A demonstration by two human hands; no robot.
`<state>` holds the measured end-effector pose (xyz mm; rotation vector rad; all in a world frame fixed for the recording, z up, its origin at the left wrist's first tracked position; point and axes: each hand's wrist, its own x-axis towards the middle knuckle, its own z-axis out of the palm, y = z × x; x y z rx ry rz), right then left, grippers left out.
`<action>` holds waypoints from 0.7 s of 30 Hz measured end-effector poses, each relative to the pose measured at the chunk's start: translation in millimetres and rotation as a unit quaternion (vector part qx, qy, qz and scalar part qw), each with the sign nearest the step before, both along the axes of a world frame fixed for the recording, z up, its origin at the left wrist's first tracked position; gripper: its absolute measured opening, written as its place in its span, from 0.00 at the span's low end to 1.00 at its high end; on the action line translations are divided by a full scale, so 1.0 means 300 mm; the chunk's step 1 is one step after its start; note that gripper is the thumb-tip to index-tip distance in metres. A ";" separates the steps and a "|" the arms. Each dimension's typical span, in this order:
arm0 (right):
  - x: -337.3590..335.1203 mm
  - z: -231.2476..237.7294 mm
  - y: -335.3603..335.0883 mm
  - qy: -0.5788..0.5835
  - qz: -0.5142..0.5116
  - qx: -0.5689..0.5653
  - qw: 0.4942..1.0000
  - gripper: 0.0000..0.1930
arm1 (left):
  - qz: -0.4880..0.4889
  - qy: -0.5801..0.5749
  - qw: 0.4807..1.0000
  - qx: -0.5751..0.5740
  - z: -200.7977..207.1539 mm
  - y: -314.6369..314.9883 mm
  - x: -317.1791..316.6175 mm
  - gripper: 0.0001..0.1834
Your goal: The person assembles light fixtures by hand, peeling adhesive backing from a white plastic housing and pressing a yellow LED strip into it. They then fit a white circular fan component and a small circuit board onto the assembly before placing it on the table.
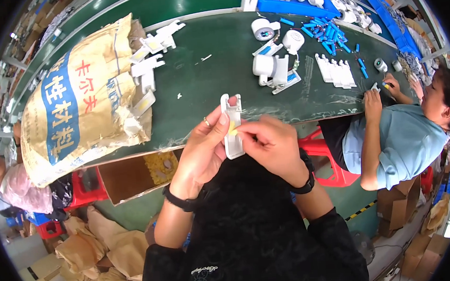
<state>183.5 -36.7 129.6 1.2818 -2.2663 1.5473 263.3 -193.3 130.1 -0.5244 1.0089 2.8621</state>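
My left hand [199, 151] is closed around a long, narrow white plastic housing [234, 149], held upright just past the table's near edge. Its thumb lies along the housing's side. From the right, my right hand [275, 146] pinches a small yellow piece [232, 129] against the housing's inner face. The fingertips partly cover this piece, so its exact shape is hidden. Similar white plastic parts [148, 66] lie by the mouth of a large paper sack [83, 93] on the left of the table.
Round white device heads with attached housings [272, 66] lie ahead, near loose blue cylinders [327, 33] and a blue bin [299, 7]. White housings [335, 71] stand in a row at right. A co-worker [402, 133] sits there. Below the table, a cardboard box [126, 181] holds yellow pieces.
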 end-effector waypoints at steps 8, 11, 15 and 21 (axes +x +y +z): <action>-0.135 -0.051 0.358 -0.314 -0.228 -0.314 0.866 0.02 | -0.019 0.018 0.999 -0.040 -0.109 0.297 -0.366 0.20; -0.126 -0.043 0.460 -0.334 -0.249 -0.316 0.852 0.02 | 0.040 0.000 0.995 -0.091 -0.261 0.504 -0.699 0.13; -0.105 -0.060 0.556 -0.298 -0.274 -0.313 0.859 0.02 | 0.148 0.001 0.925 -0.349 -0.406 0.569 -0.965 0.14; -0.139 -0.096 0.588 -0.324 -0.288 -0.360 0.826 0.04 | 0.035 0.011 0.919 -0.392 -0.334 0.530 -0.918 0.28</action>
